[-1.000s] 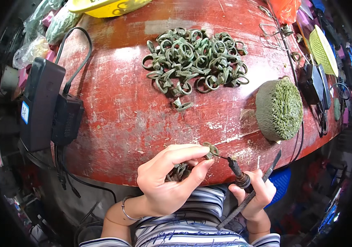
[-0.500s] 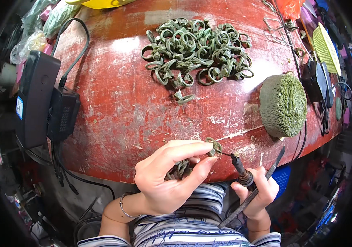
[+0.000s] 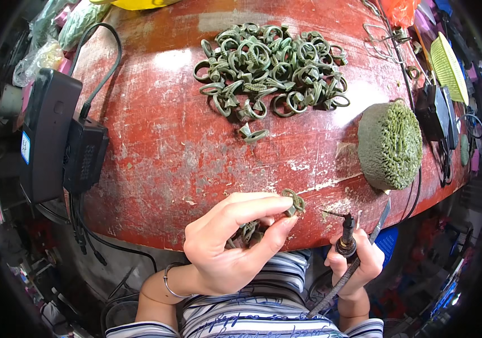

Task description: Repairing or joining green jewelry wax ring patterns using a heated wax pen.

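My left hand (image 3: 224, 242) pinches a small dark-green ring (image 3: 294, 203) between thumb and forefinger. More rings (image 3: 246, 232) are tucked in its curled palm, partly hidden by the fingers. In my right hand (image 3: 360, 265) is a pen-like tool (image 3: 346, 242) with a dark grip and a thin, bent dark tip, now apart from the ring. The same hand also holds a long, narrow file-like metal strip (image 3: 335, 288), slanting up past the fingers. Beyond my hands lies a heap of similar green rings (image 3: 263, 70), with one ring (image 3: 254, 134) lying just in front of it.
A round green block (image 3: 388, 146) with a rough, pitted face stands to the right on the worn red table (image 3: 162, 163). Black boxes (image 3: 55, 138) with cables sit at the left edge. A black adapter (image 3: 435, 112) and a yellow-green basket (image 3: 448, 67) are at the right.
My right hand has drawn the tool away from the ring, to the right, and turned it more upright. My left hand stays nearly still with the ring.
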`<state>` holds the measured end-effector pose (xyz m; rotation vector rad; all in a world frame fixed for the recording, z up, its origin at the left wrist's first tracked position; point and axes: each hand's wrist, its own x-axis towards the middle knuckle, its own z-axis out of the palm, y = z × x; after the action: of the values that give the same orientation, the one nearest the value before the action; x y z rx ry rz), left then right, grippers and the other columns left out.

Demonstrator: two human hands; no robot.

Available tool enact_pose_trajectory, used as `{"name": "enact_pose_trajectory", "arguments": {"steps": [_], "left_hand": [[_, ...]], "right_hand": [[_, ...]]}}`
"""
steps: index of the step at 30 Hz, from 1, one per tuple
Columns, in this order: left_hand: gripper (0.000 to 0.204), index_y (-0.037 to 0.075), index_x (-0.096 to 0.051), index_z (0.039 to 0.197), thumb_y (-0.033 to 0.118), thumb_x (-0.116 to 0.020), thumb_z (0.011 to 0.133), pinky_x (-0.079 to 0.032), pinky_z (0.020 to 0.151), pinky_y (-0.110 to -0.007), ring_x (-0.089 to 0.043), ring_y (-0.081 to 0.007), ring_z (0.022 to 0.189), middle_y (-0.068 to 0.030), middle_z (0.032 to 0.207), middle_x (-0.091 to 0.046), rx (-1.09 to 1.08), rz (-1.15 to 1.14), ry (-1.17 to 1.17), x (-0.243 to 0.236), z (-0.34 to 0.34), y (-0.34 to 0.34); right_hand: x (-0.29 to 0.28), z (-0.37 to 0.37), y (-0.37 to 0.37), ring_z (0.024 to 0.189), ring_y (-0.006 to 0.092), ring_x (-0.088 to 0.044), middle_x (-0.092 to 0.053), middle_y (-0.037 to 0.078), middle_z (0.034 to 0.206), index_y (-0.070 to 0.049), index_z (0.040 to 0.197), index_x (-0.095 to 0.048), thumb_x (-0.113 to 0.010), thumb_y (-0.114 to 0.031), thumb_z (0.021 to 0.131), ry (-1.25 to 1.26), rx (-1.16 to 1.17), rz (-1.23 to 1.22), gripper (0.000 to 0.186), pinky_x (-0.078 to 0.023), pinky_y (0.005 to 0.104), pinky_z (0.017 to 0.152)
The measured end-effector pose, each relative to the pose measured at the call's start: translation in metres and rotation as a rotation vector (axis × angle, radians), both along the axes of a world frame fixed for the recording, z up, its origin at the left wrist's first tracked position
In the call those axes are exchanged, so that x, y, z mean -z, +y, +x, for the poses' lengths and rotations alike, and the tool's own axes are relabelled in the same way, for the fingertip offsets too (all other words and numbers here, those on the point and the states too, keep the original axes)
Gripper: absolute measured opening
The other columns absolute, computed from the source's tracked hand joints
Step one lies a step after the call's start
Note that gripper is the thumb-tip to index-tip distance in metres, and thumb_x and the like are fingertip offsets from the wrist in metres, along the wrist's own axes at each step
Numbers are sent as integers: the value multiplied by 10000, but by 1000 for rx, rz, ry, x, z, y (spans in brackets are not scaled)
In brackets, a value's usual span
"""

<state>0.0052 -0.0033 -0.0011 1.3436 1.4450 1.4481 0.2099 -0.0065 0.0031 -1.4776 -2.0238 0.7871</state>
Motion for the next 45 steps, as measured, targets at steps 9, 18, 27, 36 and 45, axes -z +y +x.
{"name": "enact_pose_trajectory", "arguments": {"steps": [9, 18, 27, 36, 45], "left_hand": [[316, 21, -633, 931, -79, -709, 641, -530, 620, -263, -635, -191, 729, -109, 879, -627, -32, 94, 166, 0, 5, 0], [329, 15, -625, 928, -94, -700, 627, -534, 634, -263, -634, -192, 750, -111, 883, -628, -44, 101, 193, -1, 6, 2], [320, 14, -628, 920, -88, -697, 625, -532, 637, -270, -632, -203, 760, -111, 886, -629, -56, 86, 209, -2, 6, 1], [301, 8, -580, 915, -95, -668, 647, -519, 662, -268, -619, -191, 766, -119, 896, -579, 25, 90, 273, -1, 2, 1], [255, -40, -429, 1078, 113, -415, 875, -423, 369, -195, -612, -217, 685, -249, 1093, -519, 198, -68, -1153, -3, -20, 14]], "right_hand": [[-6, -11, 4, 457, 186, -544, -578, 63, 621, -19, 839, -596, -731, -361, 703, -53, -41, 59, 391, -407, 257, 419], [-12, -16, 10, 457, 174, -535, -571, 51, 605, -24, 834, -590, -787, -309, 642, -147, -84, 119, 396, -382, 247, 400], [-10, -17, 10, 449, 185, -531, -558, 67, 589, -21, 838, -587, -796, -292, 635, -178, -86, 125, 398, -388, 255, 395], [-12, -18, 11, 454, 188, -542, -562, 63, 601, -15, 856, -594, -787, -299, 641, -168, -71, 109, 404, -398, 259, 402], [2, -8, 7, 423, 187, -525, -537, 78, 577, 35, 849, -592, -721, -295, 717, 116, 2, 34, 378, -398, 261, 413]]}}
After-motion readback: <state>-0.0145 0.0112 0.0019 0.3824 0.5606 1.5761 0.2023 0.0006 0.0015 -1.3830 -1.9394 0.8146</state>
